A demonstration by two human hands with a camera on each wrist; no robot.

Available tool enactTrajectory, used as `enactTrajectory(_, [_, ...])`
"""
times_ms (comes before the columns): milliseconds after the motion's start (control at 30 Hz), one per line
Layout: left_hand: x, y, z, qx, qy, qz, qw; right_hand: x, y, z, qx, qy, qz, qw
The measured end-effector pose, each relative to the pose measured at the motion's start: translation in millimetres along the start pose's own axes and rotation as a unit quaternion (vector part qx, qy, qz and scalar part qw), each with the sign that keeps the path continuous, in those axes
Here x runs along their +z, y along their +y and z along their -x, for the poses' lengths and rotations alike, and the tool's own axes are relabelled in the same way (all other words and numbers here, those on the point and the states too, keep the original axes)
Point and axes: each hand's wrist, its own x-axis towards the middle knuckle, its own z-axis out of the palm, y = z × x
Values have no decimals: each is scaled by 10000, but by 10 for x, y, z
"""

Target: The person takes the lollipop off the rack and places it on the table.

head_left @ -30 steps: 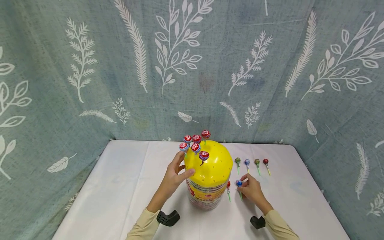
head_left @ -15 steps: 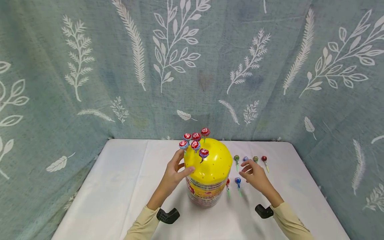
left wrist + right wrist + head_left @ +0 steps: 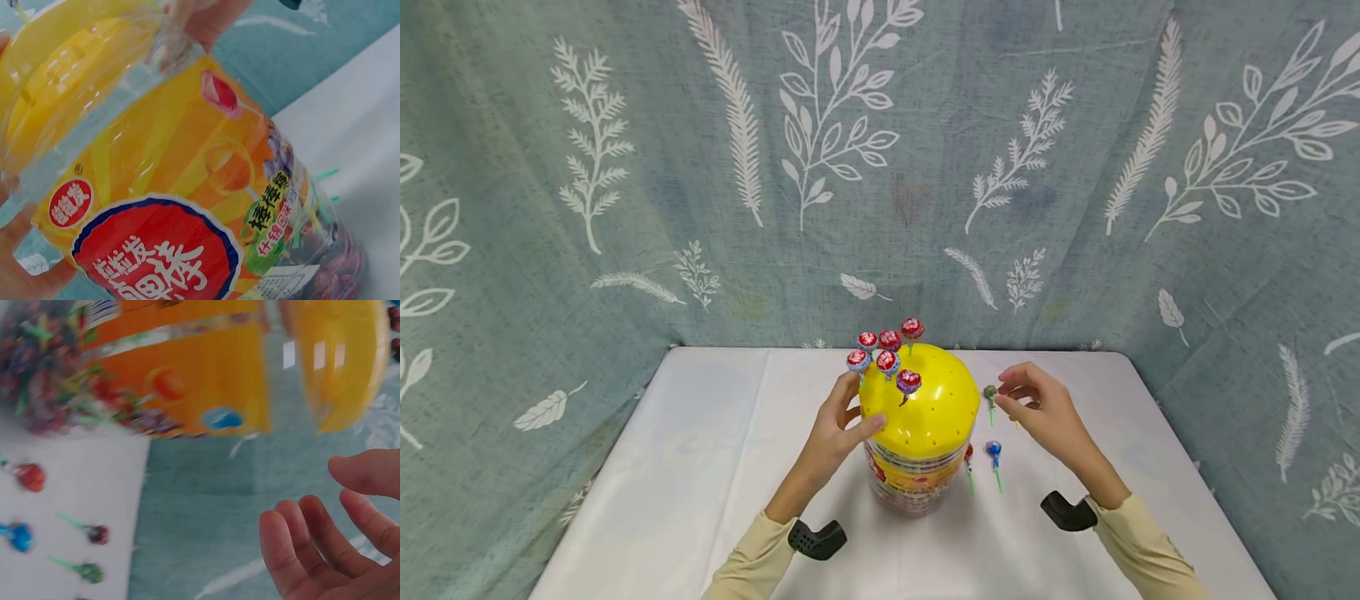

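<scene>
A clear jar (image 3: pixel 917 483) full of lollipops stands mid-table under a yellow domed lid (image 3: pixel 928 408) with small holes. Several red-wrapped lollipops (image 3: pixel 887 354) stick up from the lid's top. My left hand (image 3: pixel 838 433) cups the lid's left side, thumb across the front. In the left wrist view the palm (image 3: pixel 25 275) sits against the jar's label (image 3: pixel 156 250). My right hand (image 3: pixel 1037 408) hovers above the table, right of the lid, beside a green lollipop (image 3: pixel 990 392). Its fingers (image 3: pixel 312 544) are loosely bent and hold nothing.
A blue lollipop (image 3: pixel 993 450) and a red one (image 3: pixel 968 454) lie on the white table (image 3: pixel 700 467) at the jar's right foot. Others are hidden behind my right hand. A leaf-print curtain (image 3: pixel 880 167) closes off the back and sides.
My right hand has left the blue lollipop at the jar's foot and risen back and up to lid height near the green one. The left hand has stayed on the lid.
</scene>
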Motion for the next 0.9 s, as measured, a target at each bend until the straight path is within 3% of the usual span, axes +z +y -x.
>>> enactTrajectory(200, [28,23,23,41,-57,94,9999,-45,-229,-40,-266,77,-247,9993])
enactTrajectory(433, [31,73,-10,-62,-85,-255,9996,-43,-476,-123,-525,54,-672,9963])
enactTrajectory(633, [2,20,-55,-73,-178,-328,9993,3,-659,-219,-708,-71,-1056,9919])
enactTrajectory(900, [2,-29,-55,-39,-118,-322,9994,98,-846,-453,-990,-213,-1153,9881])
